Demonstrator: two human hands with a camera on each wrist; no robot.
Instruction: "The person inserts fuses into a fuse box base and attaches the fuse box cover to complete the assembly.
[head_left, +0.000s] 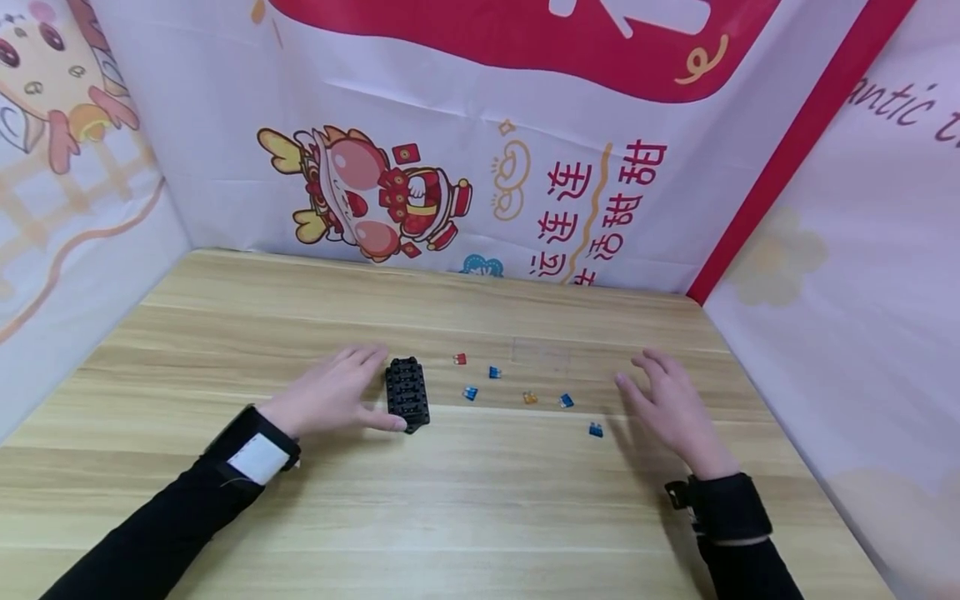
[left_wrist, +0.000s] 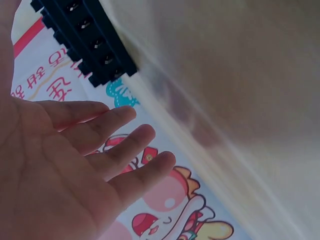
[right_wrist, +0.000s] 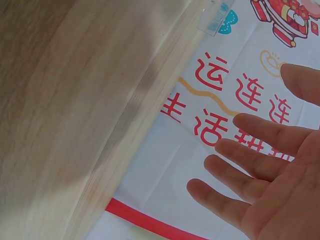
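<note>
A black fuse block (head_left: 407, 393) with rows of slots lies on the wooden table, and one end of it shows in the left wrist view (left_wrist: 92, 37). My left hand (head_left: 333, 396) is beside its left side with fingers spread, the thumb near the block's front corner; whether it touches is unclear. Right of the block lie small blade fuses: a red fuse (head_left: 460, 359), an orange fuse (head_left: 530, 397) and several blue ones, the nearest blue fuse (head_left: 596, 430) lying close to my right hand (head_left: 671, 408). That hand holds nothing, its fingers extended and apart in the right wrist view.
A clear plastic cover (head_left: 542, 354) lies flat behind the fuses. Printed white cloth (head_left: 450, 100) hangs along the table's back edge and both sides. The wooden table (head_left: 465, 517) extends in front of the hands.
</note>
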